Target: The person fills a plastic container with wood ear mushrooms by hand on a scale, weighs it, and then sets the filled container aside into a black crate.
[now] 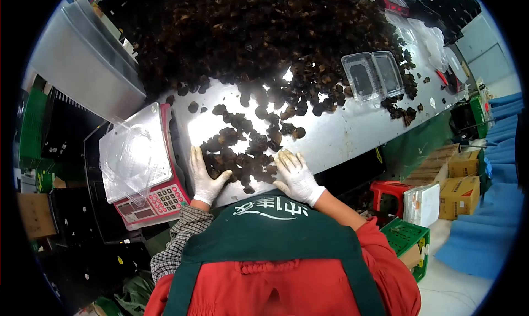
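A loose cluster of dark brown, frilly pieces that look like wood ear mushrooms (259, 142) lies on the shiny metal table (330, 134). My left hand (206, 178), in a whitish glove, rests at the cluster's left side, thumb apart from the fingers. On the right side my right hand (297, 178), gloved too and stained at the fingertips, lies flat with its fingers stretched out. Both hands are at the edge of the nearest pieces, and neither grips anything. Farther back a large heap of the same mushrooms (248, 29) covers the table.
To the left stands a red and silver weighing scale (165, 200) with clear plastic packaging (127, 156) on it. A hinged clear box (361, 79) lies open at the heap's right. A grey bin (88, 57) stands behind the scale. A green crate (408, 239) sits on the floor.
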A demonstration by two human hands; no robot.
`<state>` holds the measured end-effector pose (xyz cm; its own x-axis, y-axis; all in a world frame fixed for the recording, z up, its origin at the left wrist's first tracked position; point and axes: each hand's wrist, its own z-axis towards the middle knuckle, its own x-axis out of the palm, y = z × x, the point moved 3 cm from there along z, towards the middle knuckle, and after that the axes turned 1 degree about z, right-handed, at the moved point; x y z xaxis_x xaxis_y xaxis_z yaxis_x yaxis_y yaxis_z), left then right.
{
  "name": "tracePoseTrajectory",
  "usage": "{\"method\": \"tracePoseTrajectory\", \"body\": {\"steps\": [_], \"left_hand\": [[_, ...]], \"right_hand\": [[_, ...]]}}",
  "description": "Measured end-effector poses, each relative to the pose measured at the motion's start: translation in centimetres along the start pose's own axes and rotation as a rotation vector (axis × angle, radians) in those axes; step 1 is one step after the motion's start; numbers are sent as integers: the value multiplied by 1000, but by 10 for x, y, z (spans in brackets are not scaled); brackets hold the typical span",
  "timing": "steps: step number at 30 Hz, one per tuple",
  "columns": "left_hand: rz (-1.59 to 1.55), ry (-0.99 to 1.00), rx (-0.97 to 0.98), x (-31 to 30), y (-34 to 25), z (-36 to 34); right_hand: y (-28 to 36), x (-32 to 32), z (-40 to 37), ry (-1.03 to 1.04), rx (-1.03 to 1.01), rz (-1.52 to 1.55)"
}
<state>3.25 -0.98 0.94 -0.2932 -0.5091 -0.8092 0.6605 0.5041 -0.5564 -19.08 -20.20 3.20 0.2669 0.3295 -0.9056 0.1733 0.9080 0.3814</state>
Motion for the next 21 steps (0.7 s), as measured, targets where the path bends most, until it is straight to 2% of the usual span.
{"method": "tracePoseTrajectory", "body": {"steps": [1, 3, 4, 5, 7, 8, 10, 11, 12, 13, 15, 17, 18, 19, 20, 21], "left_hand": [[4, 3, 3, 0, 0, -1], [22, 17, -5, -1, 1, -1], [13, 15, -16, -1, -1, -1], [14, 1, -16, 0, -2, -1], [21, -5, -9, 2, -2, -2], [18, -12, 4, 4, 1, -1], [33, -14, 21, 8, 2, -2], [49, -15, 29, 5, 4, -3], [49, -8, 20, 3, 2, -3], [39, -13, 31, 3, 2, -2], [41, -12, 35, 4, 3, -2], [30, -23, 37, 5, 4, -3], [22, -30, 36, 6, 4, -3], [19, -36, 33, 6, 3, -1], [18, -37, 27, 4, 1, 0], [19, -29, 18, 3, 1, -4]], "right_hand": [[2, 10, -2, 5, -21, -58], [-51, -3, -38, 35, 376, -116], [-69, -28, -59, -87, 547, -366], [-92, -34, -84, -246, 575, -644], [-79, -61, -62, -300, 389, -304], [-60, -57, -35, -251, 380, -165], [-42, -24, 25, -353, 70, 64], [-26, -19, 56, -350, 78, 106], [-28, 0, 80, -295, 183, 125], [-30, 11, 97, -124, 337, 13], [-31, 9, 115, 141, 417, -44], [-51, 16, 117, 163, 417, 82], [-60, 9, 115, 69, 393, 220], [-56, -12, 114, -62, 390, 527], [-53, -36, 101, -159, 487, 688], [-51, -59, 88, -110, 637, 1079]]}}
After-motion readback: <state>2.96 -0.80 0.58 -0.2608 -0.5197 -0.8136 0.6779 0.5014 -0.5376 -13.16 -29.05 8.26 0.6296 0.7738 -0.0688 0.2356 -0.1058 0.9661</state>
